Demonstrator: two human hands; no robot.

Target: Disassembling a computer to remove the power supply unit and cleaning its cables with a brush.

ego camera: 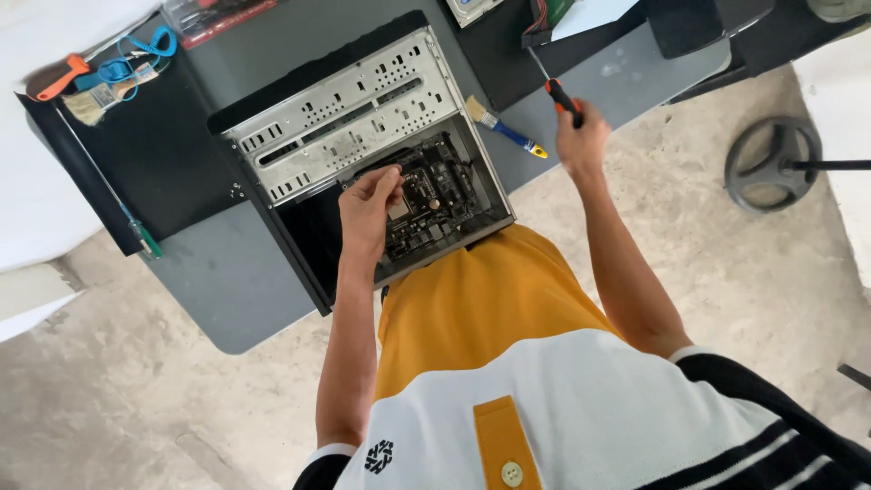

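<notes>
The open computer case, silver drive cage over a dark motherboard, lies mid-table. The left hand pinches its fingers together on the board; at two o'clock the right hand grips an orange-and-black screwdriver, near a blue-handled brush

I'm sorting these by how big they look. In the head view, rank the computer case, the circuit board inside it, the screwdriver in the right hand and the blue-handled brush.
1. Computer case
2. Circuit board
3. Screwdriver and blue-handled brush: they look about alike, and the right hand hides part of the screwdriver, so I won't rank them.
</notes>
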